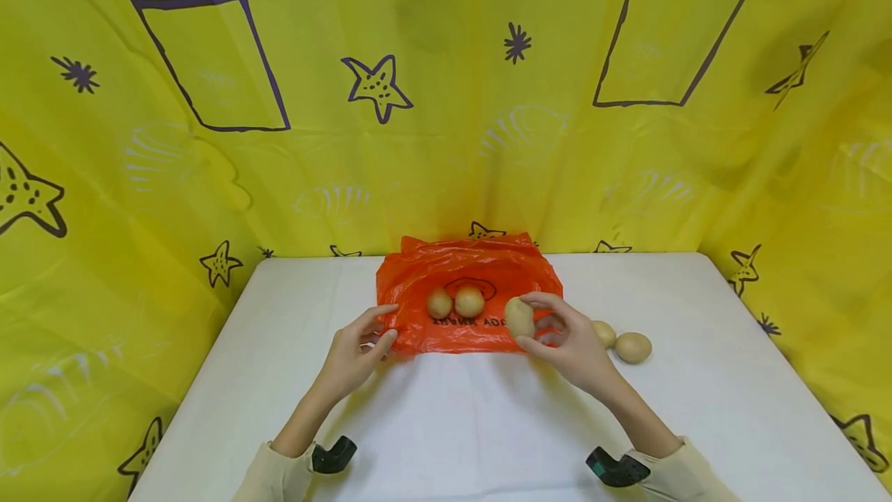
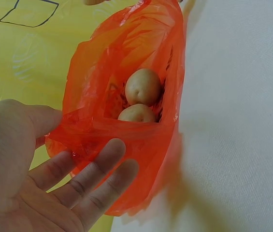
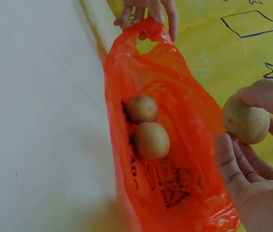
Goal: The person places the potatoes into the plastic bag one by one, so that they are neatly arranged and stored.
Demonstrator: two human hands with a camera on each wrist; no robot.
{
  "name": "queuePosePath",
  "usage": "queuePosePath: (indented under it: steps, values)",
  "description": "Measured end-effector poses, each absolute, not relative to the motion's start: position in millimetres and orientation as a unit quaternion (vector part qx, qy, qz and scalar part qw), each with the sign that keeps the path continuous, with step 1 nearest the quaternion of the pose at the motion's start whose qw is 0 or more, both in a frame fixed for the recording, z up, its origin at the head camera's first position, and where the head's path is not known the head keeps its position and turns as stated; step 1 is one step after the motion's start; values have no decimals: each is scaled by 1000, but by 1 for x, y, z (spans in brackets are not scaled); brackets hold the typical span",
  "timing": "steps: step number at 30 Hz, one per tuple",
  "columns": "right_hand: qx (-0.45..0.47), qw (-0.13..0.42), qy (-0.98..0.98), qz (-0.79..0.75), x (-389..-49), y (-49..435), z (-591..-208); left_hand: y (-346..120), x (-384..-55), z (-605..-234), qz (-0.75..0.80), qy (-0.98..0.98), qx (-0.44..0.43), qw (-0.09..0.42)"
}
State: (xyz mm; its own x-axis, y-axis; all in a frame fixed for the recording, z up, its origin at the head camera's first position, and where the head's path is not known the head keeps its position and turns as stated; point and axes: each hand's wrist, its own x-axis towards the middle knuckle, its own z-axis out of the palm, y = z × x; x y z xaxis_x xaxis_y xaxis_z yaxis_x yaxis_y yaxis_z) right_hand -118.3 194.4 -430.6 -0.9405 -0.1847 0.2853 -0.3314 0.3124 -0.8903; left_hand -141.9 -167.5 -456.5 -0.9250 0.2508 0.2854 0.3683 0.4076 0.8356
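Note:
A red plastic bag (image 1: 411, 331) lies spread on the table, its mouth gaping. Two potatoes (image 1: 469, 302) rest side by side inside it, over printed dark lettering. My left hand (image 1: 357, 351) pinches the bag's left end between thumb and forefinger, the other fingers loosely spread against the film in the left wrist view. With thumb and fingertips my right hand (image 1: 573, 343) grips another potato (image 3: 245, 119), held above the bag's right part.
Two more potatoes (image 1: 633, 348) lie on the white tabletop (image 1: 474, 424) to the right, one partly hidden behind my right hand. A yellow curtain (image 1: 446, 169) with dark drawings hangs along the back and both sides.

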Motion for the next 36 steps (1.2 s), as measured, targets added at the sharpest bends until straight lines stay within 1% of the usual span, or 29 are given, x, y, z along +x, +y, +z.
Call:
queuePosePath:
  steps: [7, 17, 27, 36]
  values:
    - [153, 63, -813, 558, -131, 180, -439, -167, -142, -457, -516, -835, -182, 57]
    - [115, 51, -841, 527, -150, 164, -451, -167, -142, -456, -518, -833, -185, 60]
    - [72, 56, -869, 485, -168, 159, -458, -168, -142, -456, -515, -834, -187, 61]
    - [35, 41, -879, 474, -179, 156, -464, -167, -142, -455, -516, -835, -183, 56]
